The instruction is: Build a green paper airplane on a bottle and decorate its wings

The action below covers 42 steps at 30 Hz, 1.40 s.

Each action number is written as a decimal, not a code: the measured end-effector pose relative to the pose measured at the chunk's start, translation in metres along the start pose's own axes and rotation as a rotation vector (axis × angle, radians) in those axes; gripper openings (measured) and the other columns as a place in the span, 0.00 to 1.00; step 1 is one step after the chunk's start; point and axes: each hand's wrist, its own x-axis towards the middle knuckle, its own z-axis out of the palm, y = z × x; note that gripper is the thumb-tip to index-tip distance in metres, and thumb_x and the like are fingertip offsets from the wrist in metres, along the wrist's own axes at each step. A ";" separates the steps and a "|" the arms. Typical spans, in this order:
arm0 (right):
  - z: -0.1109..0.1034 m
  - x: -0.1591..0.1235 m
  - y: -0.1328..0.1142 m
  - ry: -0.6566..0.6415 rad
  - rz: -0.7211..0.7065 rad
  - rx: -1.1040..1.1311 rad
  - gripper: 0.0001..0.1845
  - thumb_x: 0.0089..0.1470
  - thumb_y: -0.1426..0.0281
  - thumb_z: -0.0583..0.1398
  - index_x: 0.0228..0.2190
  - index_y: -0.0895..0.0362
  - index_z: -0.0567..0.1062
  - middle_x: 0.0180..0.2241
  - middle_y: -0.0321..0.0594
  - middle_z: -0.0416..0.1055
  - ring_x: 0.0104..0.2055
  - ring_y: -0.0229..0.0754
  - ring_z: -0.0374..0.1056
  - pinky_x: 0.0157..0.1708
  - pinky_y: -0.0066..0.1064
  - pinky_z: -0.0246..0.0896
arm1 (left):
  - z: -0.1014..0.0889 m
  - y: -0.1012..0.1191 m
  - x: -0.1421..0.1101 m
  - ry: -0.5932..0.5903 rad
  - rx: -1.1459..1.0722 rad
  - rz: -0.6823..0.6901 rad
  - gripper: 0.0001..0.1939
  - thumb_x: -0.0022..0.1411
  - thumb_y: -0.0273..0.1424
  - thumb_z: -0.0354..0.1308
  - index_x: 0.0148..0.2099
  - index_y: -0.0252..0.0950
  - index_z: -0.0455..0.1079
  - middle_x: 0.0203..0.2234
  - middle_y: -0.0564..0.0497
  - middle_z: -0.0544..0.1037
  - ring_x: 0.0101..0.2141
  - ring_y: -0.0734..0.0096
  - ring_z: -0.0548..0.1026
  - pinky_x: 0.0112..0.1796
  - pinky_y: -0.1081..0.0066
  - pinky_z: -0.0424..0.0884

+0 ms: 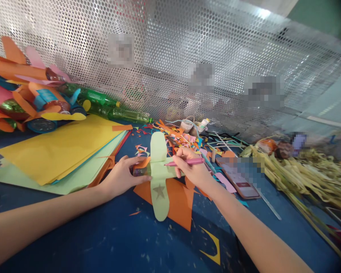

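Note:
A toy plane (159, 171), made from a small bottle wrapped in pale green paper, lies across the middle of the blue table. Its near wing bears a grey star (159, 191). My left hand (123, 175) is closed around the bottle's bare end, thumb and fingers on either side of it. In my right hand (191, 168) is a pink pen (187, 162), pinched between thumb and fingers, its tip at the green paper near the wings' middle. Beneath the plane lies an orange paper sheet (179, 204).
Coloured paper sheets (51, 151) are stacked at left, below finished bottle planes (25, 72) and green bottles (125, 113). Paper scraps (176, 132) litter the back. A phone (238, 178) and dry husks (290, 182) lie at right. A perforated metal screen (165, 45) stands behind.

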 end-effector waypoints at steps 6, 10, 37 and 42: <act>-0.018 -0.001 -0.014 0.183 -0.017 -0.010 0.17 0.58 0.65 0.54 0.19 0.54 0.60 0.08 0.26 0.59 0.11 0.31 0.53 0.20 0.26 0.52 | 0.000 -0.001 0.001 0.019 -0.002 -0.002 0.32 0.47 0.52 0.60 0.52 0.40 0.69 0.37 0.48 0.75 0.41 0.56 0.71 0.39 0.63 0.69; -0.027 0.004 -0.009 0.152 0.038 -0.097 0.17 0.56 0.67 0.55 0.18 0.54 0.58 0.07 0.24 0.56 0.11 0.31 0.51 0.18 0.26 0.50 | -0.001 0.000 0.001 0.006 0.019 -0.016 0.33 0.48 0.52 0.59 0.53 0.40 0.68 0.38 0.47 0.76 0.41 0.55 0.72 0.40 0.62 0.69; -0.015 0.006 0.002 0.009 0.025 -0.089 0.14 0.57 0.66 0.56 0.21 0.54 0.61 0.12 0.29 0.66 0.16 0.33 0.59 0.24 0.27 0.55 | 0.000 0.001 0.002 0.015 0.032 0.024 0.33 0.49 0.52 0.58 0.52 0.38 0.68 0.42 0.46 0.76 0.42 0.55 0.71 0.41 0.63 0.68; -0.017 0.008 0.009 -0.048 0.052 -0.029 0.14 0.56 0.64 0.56 0.21 0.54 0.62 0.11 0.29 0.65 0.20 0.37 0.67 0.29 0.29 0.62 | 0.000 0.001 0.001 0.024 0.040 0.025 0.33 0.49 0.53 0.57 0.52 0.39 0.68 0.36 0.48 0.76 0.37 0.58 0.71 0.38 0.64 0.68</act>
